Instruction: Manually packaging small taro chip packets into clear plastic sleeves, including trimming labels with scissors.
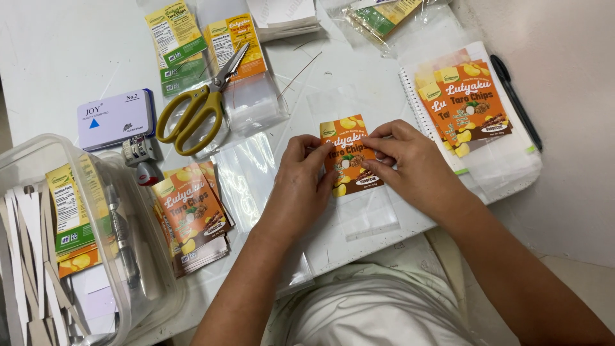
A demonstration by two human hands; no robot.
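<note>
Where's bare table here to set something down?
Bare table far left, beyond the stamp pad, and a strip right of the scissors. Crowded elsewhere: plastic bin, label stack, both hands on the orange label.

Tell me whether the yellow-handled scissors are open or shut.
Shut. The scissors lie flat on the table, blades together in one line, handles side by side.

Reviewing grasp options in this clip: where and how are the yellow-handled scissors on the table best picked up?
Grip the scissors by their yellow handle loops, coming from above at the lower-left end. They lie flat and closed on clear bags, blades pointing up-right toward the orange label sheets, so the loops are the thick, open part. Both the left hand and right hand are pinching an orange label.
</note>
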